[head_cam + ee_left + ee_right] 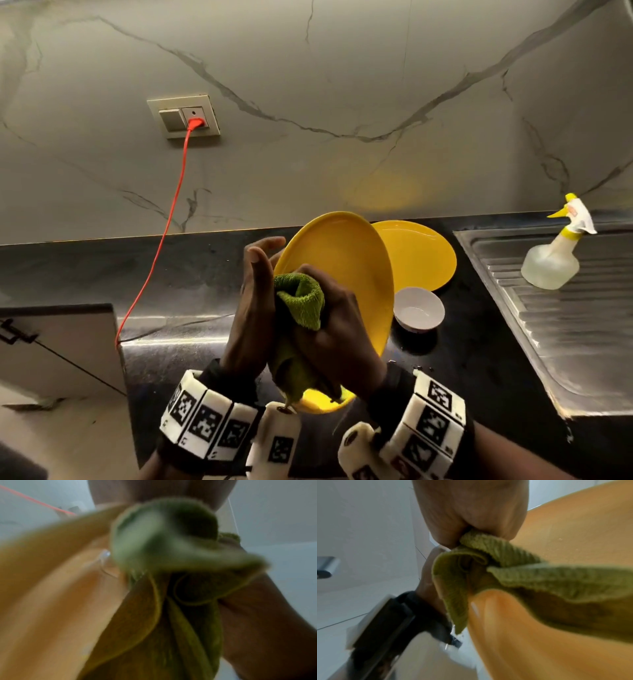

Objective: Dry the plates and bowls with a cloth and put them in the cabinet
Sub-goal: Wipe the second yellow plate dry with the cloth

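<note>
I hold a yellow plate (342, 260) tilted up on edge over the black counter (191, 274). My left hand (255, 294) grips its left rim, fingers behind and thumb in front. My right hand (339, 329) clutches a bunched green cloth (301, 298) against the plate's face. The right wrist view shows that hand (471, 507) closed on the cloth (539, 577), with the plate (539, 642) below. In the blurred left wrist view, the cloth (171, 547) lies against the plate (51, 588). A second yellow plate (421, 257) and a small white bowl (418, 310) sit on the counter.
A steel sink drainboard (565, 325) at the right carries a spray bottle (555, 260). A red cable (171, 219) runs from the wall socket (183, 116) down over the counter's edge. A white cabinet door (58, 342) stands open at the lower left.
</note>
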`<state>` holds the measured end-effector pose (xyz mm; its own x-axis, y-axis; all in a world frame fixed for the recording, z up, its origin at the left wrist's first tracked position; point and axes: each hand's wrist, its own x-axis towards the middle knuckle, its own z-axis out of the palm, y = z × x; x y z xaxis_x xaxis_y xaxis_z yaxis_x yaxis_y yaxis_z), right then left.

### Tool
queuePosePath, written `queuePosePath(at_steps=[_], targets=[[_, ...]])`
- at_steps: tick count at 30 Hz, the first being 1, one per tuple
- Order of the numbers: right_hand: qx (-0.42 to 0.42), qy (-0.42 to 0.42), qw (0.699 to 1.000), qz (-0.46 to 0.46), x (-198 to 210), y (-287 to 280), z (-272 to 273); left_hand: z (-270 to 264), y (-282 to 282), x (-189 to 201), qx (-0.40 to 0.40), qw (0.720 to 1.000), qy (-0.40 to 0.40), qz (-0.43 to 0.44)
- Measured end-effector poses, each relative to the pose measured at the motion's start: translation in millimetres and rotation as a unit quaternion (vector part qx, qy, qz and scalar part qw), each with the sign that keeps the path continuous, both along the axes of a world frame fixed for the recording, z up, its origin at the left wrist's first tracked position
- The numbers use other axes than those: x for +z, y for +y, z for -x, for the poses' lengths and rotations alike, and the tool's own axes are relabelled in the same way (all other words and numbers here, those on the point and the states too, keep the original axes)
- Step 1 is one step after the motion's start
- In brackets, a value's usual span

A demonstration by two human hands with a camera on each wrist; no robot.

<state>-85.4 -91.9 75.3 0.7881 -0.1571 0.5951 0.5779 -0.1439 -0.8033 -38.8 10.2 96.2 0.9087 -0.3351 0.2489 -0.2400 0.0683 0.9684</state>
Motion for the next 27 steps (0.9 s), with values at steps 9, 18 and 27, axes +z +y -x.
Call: queuePosePath(at_steps=[9,18,27], targets=[[-0.142,0.027,0.989,0.006,33,-26,-30,7,-7,-5,0.033,0.992,-0.116,-0.034],[-0.013,0.053,0.998,-0.037,26,4,6,-3,0,-10,0.013,0.999,-0.007,-0.045],[-0.078,0.018,0.997,-0.014,20,-17,-25,5,-4,-1,0.025,0.997,-0.072,-0.021]])
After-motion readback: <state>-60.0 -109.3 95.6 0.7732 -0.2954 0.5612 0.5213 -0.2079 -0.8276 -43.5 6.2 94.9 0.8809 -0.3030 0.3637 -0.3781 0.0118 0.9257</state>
